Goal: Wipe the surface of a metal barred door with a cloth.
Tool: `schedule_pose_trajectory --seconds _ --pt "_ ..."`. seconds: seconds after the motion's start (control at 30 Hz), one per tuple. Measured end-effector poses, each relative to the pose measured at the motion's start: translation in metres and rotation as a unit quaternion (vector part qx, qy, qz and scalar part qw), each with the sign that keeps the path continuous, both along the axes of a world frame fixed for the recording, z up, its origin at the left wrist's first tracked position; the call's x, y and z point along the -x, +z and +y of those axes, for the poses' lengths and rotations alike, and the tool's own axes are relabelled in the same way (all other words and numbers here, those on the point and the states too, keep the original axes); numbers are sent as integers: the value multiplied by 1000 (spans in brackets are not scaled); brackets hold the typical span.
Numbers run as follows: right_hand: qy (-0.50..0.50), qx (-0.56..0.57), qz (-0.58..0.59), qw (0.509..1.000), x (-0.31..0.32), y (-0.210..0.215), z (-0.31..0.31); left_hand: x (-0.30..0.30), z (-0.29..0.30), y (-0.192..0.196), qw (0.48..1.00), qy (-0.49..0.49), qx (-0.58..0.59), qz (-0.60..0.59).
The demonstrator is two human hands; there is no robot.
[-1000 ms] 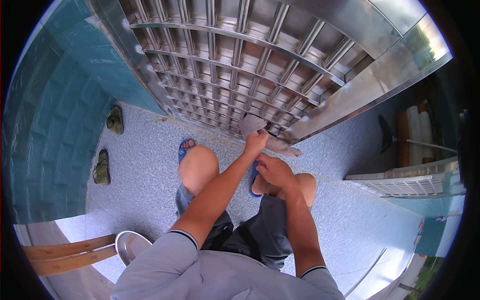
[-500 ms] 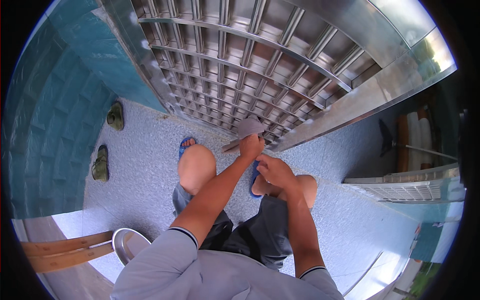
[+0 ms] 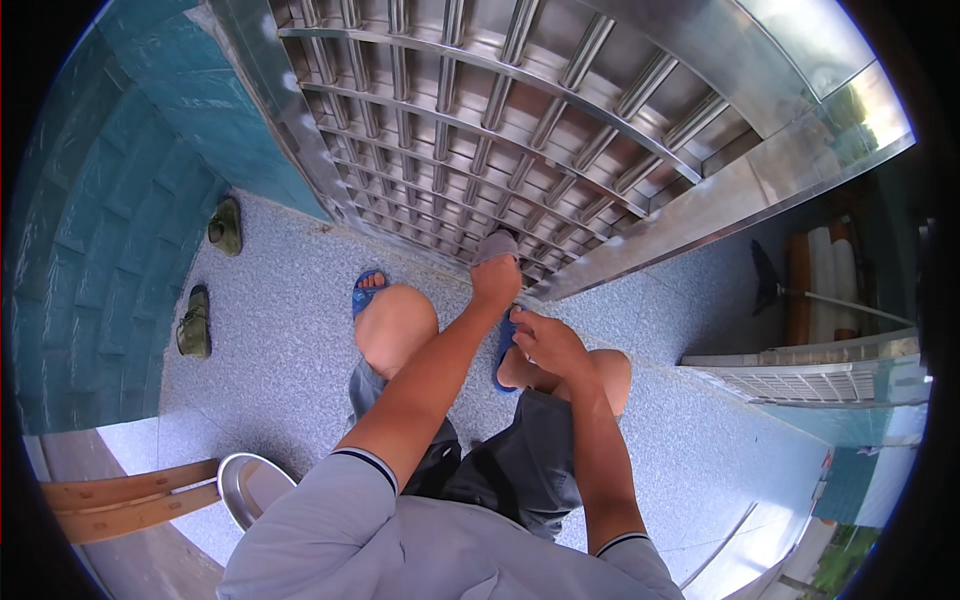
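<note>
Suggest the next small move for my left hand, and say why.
Perhaps slide the cloth a little along the lower bars of the metal grille: your left hand grips it and appears to have it right at those bars, while your right hand is apart from it, near your knee.

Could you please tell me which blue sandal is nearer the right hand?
The right foot's sandal, just beside the right hand; the left foot's sandal is clearly farther left.

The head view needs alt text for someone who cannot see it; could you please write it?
A person's left hand holds a grey cloth at a barred metal door, the right hand nearby. Two green shoes rest by a teal wall.
</note>
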State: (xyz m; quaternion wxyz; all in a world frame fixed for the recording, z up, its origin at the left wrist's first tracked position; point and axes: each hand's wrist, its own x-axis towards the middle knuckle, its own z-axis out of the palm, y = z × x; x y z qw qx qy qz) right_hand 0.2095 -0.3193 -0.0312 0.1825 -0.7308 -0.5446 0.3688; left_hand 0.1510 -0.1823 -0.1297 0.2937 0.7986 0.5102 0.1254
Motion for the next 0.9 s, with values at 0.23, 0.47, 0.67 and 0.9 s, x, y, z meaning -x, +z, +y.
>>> schedule_pose_trajectory --seconds 0.23,0.47,0.67,0.9 --pt "13 -4 -17 1000 -2 -6 4 5 0 -2 981 73 65 -169" --pt "33 -14 -10 999 10 -9 12 11 22 -1 745 100 460 -472" --pt "42 17 -14 999 10 -4 19 7 19 17 559 78 579 -588" --pt "51 9 -7 999 12 -1 18 10 11 14 807 83 352 -466"
